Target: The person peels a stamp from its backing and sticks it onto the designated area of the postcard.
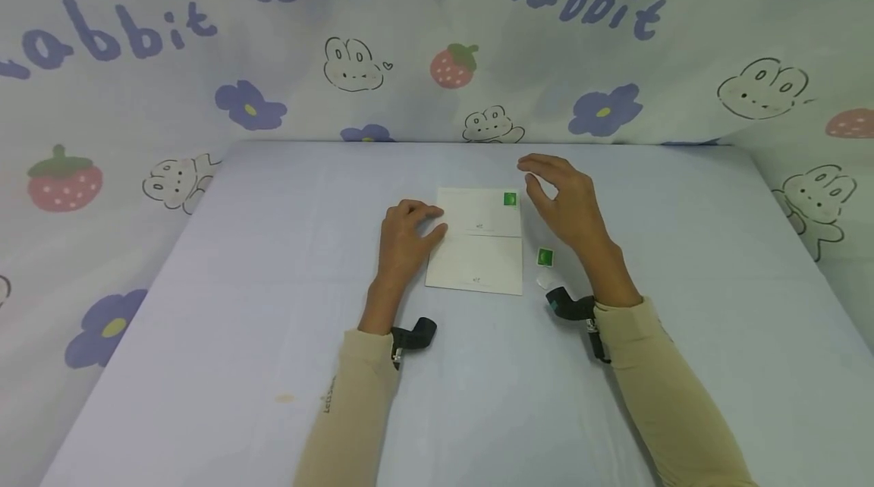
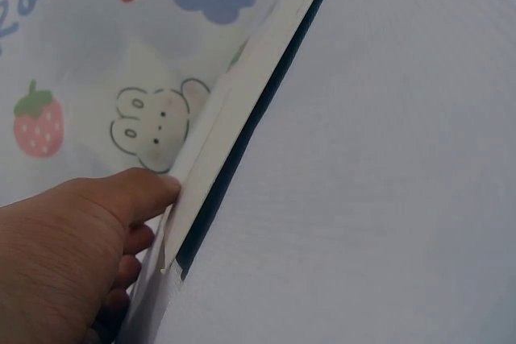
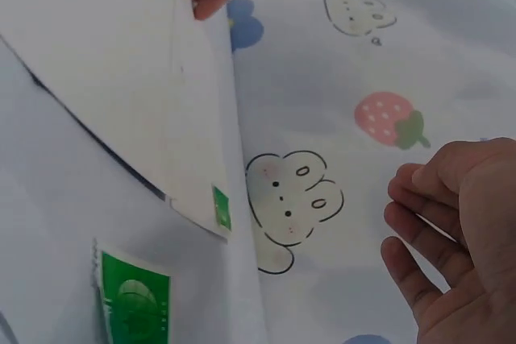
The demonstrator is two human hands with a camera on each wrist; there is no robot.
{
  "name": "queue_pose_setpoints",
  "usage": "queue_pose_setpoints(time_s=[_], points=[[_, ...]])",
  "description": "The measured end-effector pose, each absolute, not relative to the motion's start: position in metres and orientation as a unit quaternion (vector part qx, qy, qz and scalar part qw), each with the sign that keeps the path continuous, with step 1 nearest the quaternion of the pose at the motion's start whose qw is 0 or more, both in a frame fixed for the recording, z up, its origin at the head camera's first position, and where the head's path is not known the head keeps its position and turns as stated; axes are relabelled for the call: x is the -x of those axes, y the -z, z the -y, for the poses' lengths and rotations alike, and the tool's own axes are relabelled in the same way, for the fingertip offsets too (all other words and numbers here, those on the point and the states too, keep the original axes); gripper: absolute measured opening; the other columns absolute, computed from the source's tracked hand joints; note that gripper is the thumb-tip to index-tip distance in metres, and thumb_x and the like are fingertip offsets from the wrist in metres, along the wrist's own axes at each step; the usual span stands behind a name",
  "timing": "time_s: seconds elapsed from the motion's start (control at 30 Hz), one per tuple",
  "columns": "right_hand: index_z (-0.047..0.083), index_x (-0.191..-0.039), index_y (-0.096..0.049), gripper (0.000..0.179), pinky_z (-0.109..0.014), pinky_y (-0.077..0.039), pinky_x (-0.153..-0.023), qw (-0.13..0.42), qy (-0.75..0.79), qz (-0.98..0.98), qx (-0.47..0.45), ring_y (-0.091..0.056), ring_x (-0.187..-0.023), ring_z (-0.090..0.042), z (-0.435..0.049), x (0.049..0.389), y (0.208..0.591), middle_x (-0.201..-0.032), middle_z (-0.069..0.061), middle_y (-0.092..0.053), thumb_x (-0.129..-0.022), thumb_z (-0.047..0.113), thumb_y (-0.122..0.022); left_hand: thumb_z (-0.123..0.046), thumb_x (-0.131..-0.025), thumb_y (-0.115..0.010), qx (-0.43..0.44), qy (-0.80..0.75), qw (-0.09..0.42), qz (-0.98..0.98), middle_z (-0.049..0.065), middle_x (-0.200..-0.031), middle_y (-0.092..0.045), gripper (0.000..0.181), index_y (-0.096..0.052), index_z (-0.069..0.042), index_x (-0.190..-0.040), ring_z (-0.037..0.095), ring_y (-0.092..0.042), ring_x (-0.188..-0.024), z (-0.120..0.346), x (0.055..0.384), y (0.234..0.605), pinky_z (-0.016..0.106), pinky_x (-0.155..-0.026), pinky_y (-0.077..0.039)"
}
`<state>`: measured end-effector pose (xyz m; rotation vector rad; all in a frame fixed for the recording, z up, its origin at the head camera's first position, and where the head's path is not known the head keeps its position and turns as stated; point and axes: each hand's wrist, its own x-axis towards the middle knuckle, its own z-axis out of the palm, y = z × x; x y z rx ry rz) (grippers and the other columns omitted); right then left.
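Two cream cards, looking like envelopes or postcards, lie one above the other in the middle of the table. A green postage stamp sits at the upper card's top right corner. My left hand rests at the left edge of the upper card, thumb and index finger apart and touching it. In the left wrist view the thumb lies on the card's edge. My right hand hovers right of the cards, fingers relaxed, holding nothing. A loose green stamp lies near that wrist.
Beside the loose stamp is a small translucent piece. A white cloth covers the table. Behind and at the sides hangs a curtain printed with rabbits, strawberries and flowers. Each wrist wears a black camera.
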<state>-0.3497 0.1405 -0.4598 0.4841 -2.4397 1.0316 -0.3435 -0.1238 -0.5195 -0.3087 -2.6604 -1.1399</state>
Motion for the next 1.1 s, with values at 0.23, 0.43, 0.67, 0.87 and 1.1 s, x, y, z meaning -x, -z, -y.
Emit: queue_pose_setpoints(time_s=[0.23, 0.43, 0.67, 0.87, 1.1], points=[[0.007, -0.128, -0.068, 0.029, -0.043, -0.039, -0.11, 0.117, -0.347, 0.92, -0.142, -0.047, -0.135, -0.026, -0.136, 0.353, 0.48, -0.139, -0.007, -0.058, -0.1, 0.011, -0.061, -0.018, -0.089, -0.078, 0.104, 0.391, 0.115, 0.907, 0.007, -0.116, -0.06, 0.023, -0.076, -0.01, -0.11, 0.028, -0.05, -0.112, 0.124, 0.343, 0.52, 0.042, -0.097, -0.038], [0.006, -0.13, -0.066, 0.03, -0.045, -0.035, -0.113, 0.061, -0.337, 0.928, -0.146, -0.045, -0.137, -0.03, -0.137, 0.356, 0.489, -0.141, -0.011, -0.056, -0.102, 0.012, -0.058, -0.018, -0.089, -0.078, 0.106, 0.394, 0.116, 0.906, 0.006, -0.116, -0.06, 0.022, -0.076, -0.011, -0.11, 0.028, -0.05, -0.113, 0.124, 0.343, 0.52, 0.041, -0.097, -0.038], [0.005, -0.134, -0.063, 0.033, -0.047, -0.031, -0.115, 0.014, -0.324, 0.933, -0.152, -0.042, -0.139, -0.032, -0.135, 0.357, 0.494, -0.144, -0.013, -0.054, -0.103, 0.013, -0.056, -0.018, -0.089, -0.078, 0.11, 0.391, 0.119, 0.906, 0.007, -0.115, -0.061, 0.023, -0.076, -0.01, -0.11, 0.029, -0.05, -0.112, 0.125, 0.343, 0.518, 0.042, -0.097, -0.038], [0.006, -0.134, -0.063, 0.033, -0.046, -0.031, -0.115, -0.001, -0.307, 0.94, -0.151, -0.043, -0.138, -0.031, -0.131, 0.356, 0.496, -0.143, -0.012, -0.055, -0.103, 0.016, -0.058, -0.018, -0.089, -0.078, 0.106, 0.387, 0.117, 0.909, 0.007, -0.116, -0.06, 0.023, -0.076, -0.01, -0.11, 0.029, -0.05, -0.114, 0.126, 0.343, 0.517, 0.043, -0.098, -0.038], [0.005, -0.131, -0.065, 0.031, -0.045, -0.035, -0.113, 0.034, -0.313, 0.935, -0.162, -0.046, -0.136, -0.03, -0.132, 0.353, 0.482, -0.141, -0.011, -0.057, -0.102, 0.014, -0.059, -0.019, -0.088, -0.079, 0.103, 0.387, 0.113, 0.909, 0.006, -0.116, -0.06, 0.024, -0.076, -0.011, -0.11, 0.029, -0.05, -0.114, 0.124, 0.344, 0.519, 0.041, -0.098, -0.038]])
